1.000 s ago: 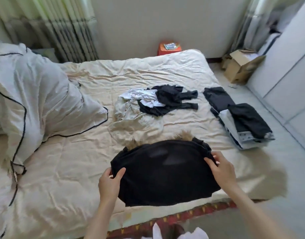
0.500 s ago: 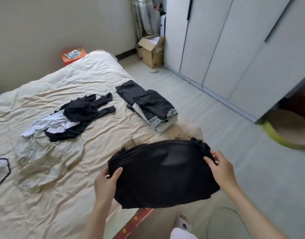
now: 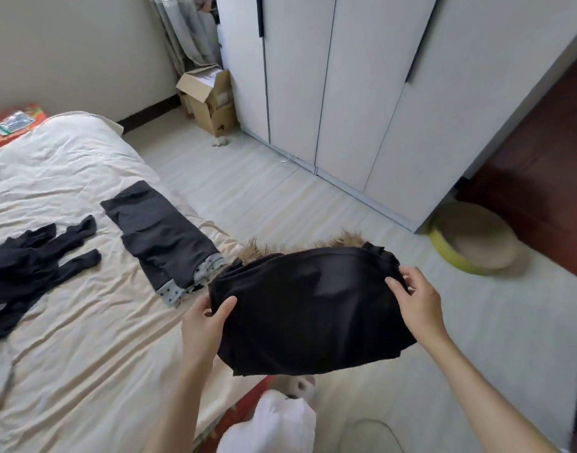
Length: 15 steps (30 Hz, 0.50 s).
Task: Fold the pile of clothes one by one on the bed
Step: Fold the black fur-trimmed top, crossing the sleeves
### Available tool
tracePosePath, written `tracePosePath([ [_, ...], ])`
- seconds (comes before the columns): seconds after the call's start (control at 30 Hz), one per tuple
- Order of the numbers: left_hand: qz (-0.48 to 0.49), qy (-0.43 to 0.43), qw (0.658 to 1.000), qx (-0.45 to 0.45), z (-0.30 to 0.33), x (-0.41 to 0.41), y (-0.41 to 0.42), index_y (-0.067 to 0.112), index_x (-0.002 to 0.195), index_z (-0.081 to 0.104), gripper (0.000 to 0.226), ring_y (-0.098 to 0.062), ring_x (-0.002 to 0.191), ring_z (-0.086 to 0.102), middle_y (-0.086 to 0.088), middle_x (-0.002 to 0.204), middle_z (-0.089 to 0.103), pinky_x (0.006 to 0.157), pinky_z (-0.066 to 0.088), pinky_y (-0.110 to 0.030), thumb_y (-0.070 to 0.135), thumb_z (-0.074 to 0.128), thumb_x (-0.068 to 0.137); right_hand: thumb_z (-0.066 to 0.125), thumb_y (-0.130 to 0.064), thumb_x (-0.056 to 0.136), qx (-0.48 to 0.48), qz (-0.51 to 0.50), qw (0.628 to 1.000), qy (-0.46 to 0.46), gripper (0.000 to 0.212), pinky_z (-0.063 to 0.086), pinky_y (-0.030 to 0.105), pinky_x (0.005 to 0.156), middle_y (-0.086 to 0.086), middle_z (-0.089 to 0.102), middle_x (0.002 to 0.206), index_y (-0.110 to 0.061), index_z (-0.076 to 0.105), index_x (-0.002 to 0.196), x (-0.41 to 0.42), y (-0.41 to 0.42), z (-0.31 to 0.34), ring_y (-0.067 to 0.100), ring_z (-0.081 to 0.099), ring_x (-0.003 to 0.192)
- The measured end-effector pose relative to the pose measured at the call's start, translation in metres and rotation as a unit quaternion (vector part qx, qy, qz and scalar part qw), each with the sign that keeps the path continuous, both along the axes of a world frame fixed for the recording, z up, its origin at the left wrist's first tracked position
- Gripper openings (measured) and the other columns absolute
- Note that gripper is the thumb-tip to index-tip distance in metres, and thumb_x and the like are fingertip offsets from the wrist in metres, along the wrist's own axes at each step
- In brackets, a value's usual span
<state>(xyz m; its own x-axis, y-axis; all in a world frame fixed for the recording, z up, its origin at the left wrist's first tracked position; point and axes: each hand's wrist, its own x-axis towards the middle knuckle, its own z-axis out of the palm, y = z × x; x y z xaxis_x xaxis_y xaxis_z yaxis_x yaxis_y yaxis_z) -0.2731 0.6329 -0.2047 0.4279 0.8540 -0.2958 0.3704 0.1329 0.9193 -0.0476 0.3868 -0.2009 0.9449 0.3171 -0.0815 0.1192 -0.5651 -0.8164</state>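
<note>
Coat (image 3: 310, 308): black, folded into a thick bundle, with brown fur trim (image 3: 300, 245) showing along its far edge; held in the air past the bed's right edge, over the floor, just beside the stack.
Left hand (image 3: 205, 325): clamped on the coat's left edge, thumb on top, the other fingers hidden under the cloth.
Right hand (image 3: 417, 304): clamped on the coat's right edge, thumb on top, fingers curled round the rim.
Bed (image 3: 84, 322): covered with a creased cream sheet; fills the left half of the view.
Stack (image 3: 164, 237): folded dark garments on the bed near its right edge, with a grey dotted piece showing at the near end.
Loose clothes (image 3: 29, 263): black, unfolded, spread on the bed at the left, apart from the stack.
Wardrobe (image 3: 346, 93): white, doors closed, along the right wall.
Box (image 3: 208, 99): open cardboard, on the floor between the wardrobe and the far wall.
Tray (image 3: 473, 238): round, green-rimmed, on the floor beside the wardrobe's near corner.
Orange item (image 3: 14, 122): past the bed's far corner, against the wall; what it is cannot be told.
Floor (image 3: 247, 191): pale boards, right of the bed.
</note>
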Motion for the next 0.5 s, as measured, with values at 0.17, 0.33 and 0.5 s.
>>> tracePosePath([
  [0.17,0.032,-0.025,0.999,-0.025,-0.016,0.107,0.016,0.022,0.085,0.068,0.004,-0.019,0.087,0.066,0.002,0.088,0.071,0.079,0.054,-0.036,0.019,0.071,0.084,0.062,-0.024,0.091,0.007,-0.002,1.0,-0.007,0.011,0.035,0.022,0.074,-0.02,0.052,0.085,-0.023,0.055,0.099,0.104,0.033,-0.004,0.011,0.05,0.093],
  [0.33,0.028,-0.018,0.999,-0.028,-0.019,0.226,0.039,0.017,0.096,0.066,0.014,-0.021,0.09,0.065,-0.002,0.095,0.069,0.082,0.054,-0.043,0.023,0.07,0.085,0.062,-0.024,0.091,0.022,0.007,1.0,-0.01,0.012,0.034,0.007,0.067,-0.023,0.052,0.087,-0.023,0.055,0.101,0.206,0.062,0.002,0.008,0.051,0.091],
  [0.5,0.041,-0.017,0.999,0.009,-0.005,0.327,0.064,0.015,0.095,0.066,0.018,-0.01,0.082,0.063,0.006,0.088,0.068,0.067,0.05,-0.029,0.025,0.073,0.082,0.062,-0.021,0.091,0.023,0.021,1.0,0.0,0.011,0.036,0.019,0.074,-0.013,0.056,0.092,-0.021,0.056,0.101,0.311,0.079,0.011,0.011,0.051,0.093],
])
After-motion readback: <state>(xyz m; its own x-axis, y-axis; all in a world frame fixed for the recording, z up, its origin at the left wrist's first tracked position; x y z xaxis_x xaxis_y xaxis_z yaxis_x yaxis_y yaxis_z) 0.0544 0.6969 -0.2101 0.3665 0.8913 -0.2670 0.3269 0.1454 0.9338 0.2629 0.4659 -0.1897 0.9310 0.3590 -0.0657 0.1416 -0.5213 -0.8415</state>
